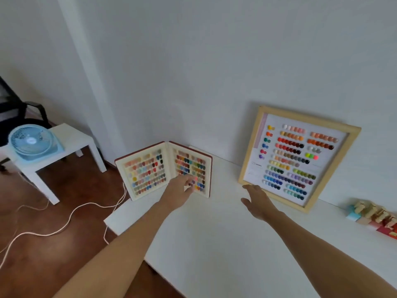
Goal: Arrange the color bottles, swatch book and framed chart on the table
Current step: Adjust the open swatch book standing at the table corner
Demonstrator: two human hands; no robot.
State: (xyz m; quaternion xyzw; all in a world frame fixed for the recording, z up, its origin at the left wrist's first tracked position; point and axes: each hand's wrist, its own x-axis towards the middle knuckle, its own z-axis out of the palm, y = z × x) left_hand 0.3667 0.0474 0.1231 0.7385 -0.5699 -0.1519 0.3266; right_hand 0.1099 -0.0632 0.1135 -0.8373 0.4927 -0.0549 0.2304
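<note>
The swatch book (164, 169) stands open at centre left on the desk (214, 233) corner; the left hand (182, 186) touches its right page with loosely extended fingers — a shove could tip it off. The right hand (256, 201), spread, hovers near the leaning chart (298, 158) — a nudge could slide it. Bottles (373, 218) sit far right.

2 bare forearms, left hand (180, 188) and right hand (258, 201) ungloved; sleeves out of frame.

The framed chart (298, 159) bears small print at its left edge, too blurred to read.
</note>
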